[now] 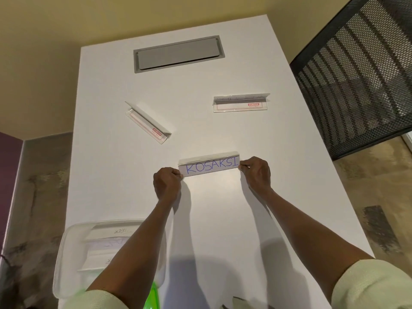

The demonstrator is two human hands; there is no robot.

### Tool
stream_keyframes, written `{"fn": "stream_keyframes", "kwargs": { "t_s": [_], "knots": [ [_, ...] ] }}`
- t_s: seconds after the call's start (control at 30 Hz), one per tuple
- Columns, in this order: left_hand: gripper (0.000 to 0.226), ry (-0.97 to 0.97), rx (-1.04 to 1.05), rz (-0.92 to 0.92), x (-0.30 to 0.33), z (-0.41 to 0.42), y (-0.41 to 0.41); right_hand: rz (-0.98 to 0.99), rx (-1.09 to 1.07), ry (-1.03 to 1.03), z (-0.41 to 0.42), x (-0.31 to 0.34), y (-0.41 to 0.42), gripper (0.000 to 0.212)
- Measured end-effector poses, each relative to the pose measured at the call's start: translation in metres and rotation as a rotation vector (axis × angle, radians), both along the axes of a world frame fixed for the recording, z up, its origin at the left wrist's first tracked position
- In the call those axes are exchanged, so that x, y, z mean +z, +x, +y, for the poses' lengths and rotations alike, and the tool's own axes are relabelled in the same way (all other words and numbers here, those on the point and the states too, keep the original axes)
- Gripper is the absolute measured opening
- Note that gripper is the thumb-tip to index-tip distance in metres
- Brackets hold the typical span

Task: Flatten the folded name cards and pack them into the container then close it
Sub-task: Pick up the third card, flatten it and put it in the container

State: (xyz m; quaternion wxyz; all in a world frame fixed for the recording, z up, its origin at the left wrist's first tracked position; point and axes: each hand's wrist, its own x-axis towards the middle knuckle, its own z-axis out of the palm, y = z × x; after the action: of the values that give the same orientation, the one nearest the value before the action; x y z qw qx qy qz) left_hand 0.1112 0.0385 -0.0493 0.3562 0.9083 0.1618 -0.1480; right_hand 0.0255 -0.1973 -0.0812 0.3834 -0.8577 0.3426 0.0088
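A folded name card [210,167] with "KOSAKSI" in blue letters stands at the middle of the white table [223,219]. My left hand [166,183] pinches its left end and my right hand [256,172] pinches its right end. Two more folded name cards sit farther back: one [148,122] angled at the left, one [240,103] at the right. A clear plastic container [73,253] stands at the near left corner with flattened cards inside; my left forearm crosses over it. A green lid piece [152,296] shows at the bottom edge.
A grey cable hatch [178,53] is set into the table's far end. A black mesh chair back [356,74] stands off the right edge. The floor lies beyond both table sides.
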Motion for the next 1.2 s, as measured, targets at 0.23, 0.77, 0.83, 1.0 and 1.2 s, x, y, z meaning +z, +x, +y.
{"fn": "stream_keyframes", "kwargs": {
  "t_s": [0.23,0.77,0.83,1.0,1.2],
  "knots": [
    [0.008,0.035,-0.019,-0.012,-0.003,-0.002,-0.002,0.037,0.037,-0.016,-0.002,0.005,0.0,0.016],
    [0.031,0.172,-0.563,-0.174,0.016,0.026,0.018,0.05,0.507,-0.164,-0.034,0.04,0.017,0.055],
    [0.045,0.238,-0.717,-0.197,0.014,0.027,0.023,-0.004,0.63,-0.258,-0.037,0.04,0.02,0.059],
    [0.064,0.368,-0.869,-0.171,0.012,0.021,0.034,0.06,0.766,-0.386,-0.036,0.042,0.036,0.055],
    [0.055,0.429,-0.915,-0.192,0.002,0.019,0.043,0.124,0.794,-0.383,-0.033,0.042,0.043,0.053]
  ]
}}
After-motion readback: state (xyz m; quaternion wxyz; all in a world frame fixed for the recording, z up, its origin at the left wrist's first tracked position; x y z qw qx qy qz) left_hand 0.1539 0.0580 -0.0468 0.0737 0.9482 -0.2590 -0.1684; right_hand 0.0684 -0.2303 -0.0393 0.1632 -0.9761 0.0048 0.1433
